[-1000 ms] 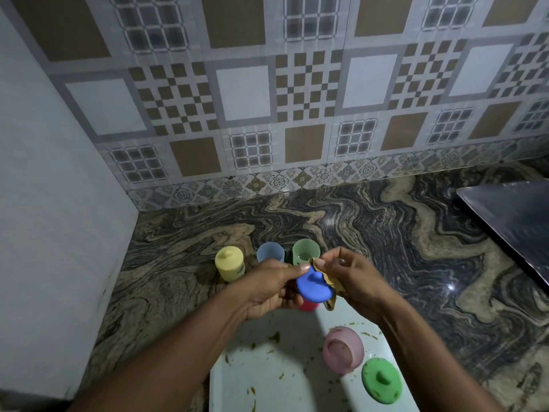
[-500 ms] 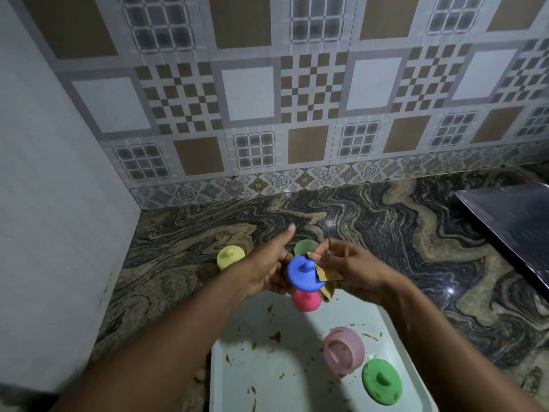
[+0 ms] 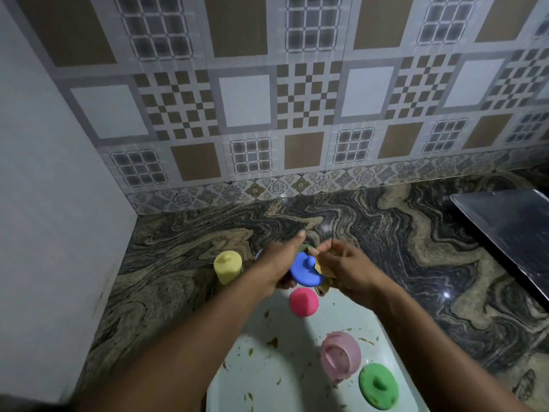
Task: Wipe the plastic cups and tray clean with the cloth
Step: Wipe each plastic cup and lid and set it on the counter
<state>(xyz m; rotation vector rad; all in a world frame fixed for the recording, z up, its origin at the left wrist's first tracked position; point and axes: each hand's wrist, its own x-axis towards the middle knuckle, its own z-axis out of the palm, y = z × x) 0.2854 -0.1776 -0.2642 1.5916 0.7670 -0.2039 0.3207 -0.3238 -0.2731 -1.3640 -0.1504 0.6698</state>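
My left hand [image 3: 277, 264] holds a blue plastic lid [image 3: 306, 270] with a knob above the far end of the white tray [image 3: 267, 379]; its index finger sticks out straight. My right hand [image 3: 346, 270] pinches a tan cloth [image 3: 325, 273] against the lid's right edge. On the tray lie a red lid [image 3: 303, 301], a pink cup [image 3: 340, 356] on its side and a green lid [image 3: 378, 385]. The tray is strewn with brownish crumbs. A yellow lidded cup [image 3: 228, 267] stands on the counter at the left. Behind my hands, a green cup [image 3: 306, 248] and a blue cup [image 3: 259, 253] are mostly hidden.
The marbled stone counter [image 3: 386, 248] meets a patterned tiled wall at the back and a plain white wall [image 3: 53, 203] on the left. A dark flat slab [image 3: 511, 233] lies at the right edge of the counter.
The blue lid has tilted and turned in my left hand, its knob now facing up-right. My left index finger has straightened. The cloth stays against the lid. The camera has shifted slightly.
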